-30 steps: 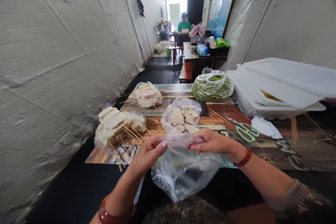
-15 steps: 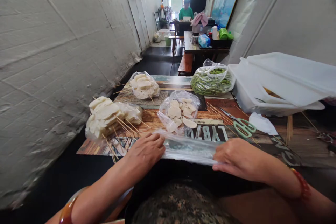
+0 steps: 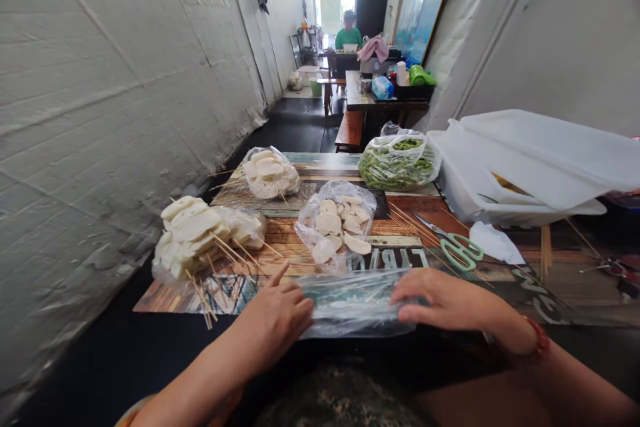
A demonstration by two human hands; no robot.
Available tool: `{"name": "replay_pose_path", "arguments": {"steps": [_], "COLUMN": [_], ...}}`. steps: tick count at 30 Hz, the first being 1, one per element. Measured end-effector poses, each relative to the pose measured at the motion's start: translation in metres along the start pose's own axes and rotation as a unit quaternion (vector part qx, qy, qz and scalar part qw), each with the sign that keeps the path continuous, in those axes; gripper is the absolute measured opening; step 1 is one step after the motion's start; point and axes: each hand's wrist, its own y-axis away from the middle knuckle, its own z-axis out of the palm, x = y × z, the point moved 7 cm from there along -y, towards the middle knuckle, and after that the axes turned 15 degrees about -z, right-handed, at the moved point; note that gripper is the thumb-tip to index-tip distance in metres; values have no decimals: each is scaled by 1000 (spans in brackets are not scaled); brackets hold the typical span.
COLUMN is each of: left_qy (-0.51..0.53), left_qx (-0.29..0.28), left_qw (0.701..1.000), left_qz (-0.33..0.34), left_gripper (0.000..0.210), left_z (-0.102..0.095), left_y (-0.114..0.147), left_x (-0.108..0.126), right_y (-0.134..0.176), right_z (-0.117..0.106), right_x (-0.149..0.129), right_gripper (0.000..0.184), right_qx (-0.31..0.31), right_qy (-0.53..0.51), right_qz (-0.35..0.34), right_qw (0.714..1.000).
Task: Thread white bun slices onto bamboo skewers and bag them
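A clear plastic bag [image 3: 357, 303] lies flattened along the table's near edge, between my two hands. My left hand [image 3: 280, 310] is at its left end, the index finger stretched out and the other fingers curled on the plastic; the thumb is hidden. Over the right end, my right hand [image 3: 440, 300] has its thumb and fingers apart, slightly blurred. Just beyond lies an open plastic bag of pale slices [image 3: 330, 223]. To the left, pale slices on skewers [image 3: 193, 230] are heaped on plastic, their sticks pointing toward me.
Farther back are another bag of pale slices [image 3: 270, 172] and a bag of green food [image 3: 397, 163]. Green-handled scissors [image 3: 463, 252], loose sticks and a white tissue [image 3: 496, 242] lie right of centre. A white plastic bin [image 3: 460, 177] stands behind. A person [image 3: 349, 37] sits far off.
My right hand has opened from its grip on the bag. My left index finger has lifted outward. The bag lies flatter and wider, and the view has shifted slightly.
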Motion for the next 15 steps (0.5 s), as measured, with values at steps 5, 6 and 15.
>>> {"name": "replay_pose_path", "arguments": {"steps": [5, 6, 15], "left_qy": [77, 121, 118], "left_qx": [-10, 17, 26], "left_qw": [993, 986, 961], "left_qz": [-86, -115, -248], "left_gripper": [34, 36, 74], "left_z": [15, 16, 45], "left_y": [-16, -18, -37], "left_x": [-6, -9, -26], "right_y": [-31, -38, -117], "right_z": [-44, -52, -64], "right_x": [62, 77, 169], "right_gripper": [35, 36, 48], "right_qx": [218, 255, 310], "right_qy": [-32, 1, 65], "right_qz": [80, 100, 171], "right_qw": [972, 962, 933]}}
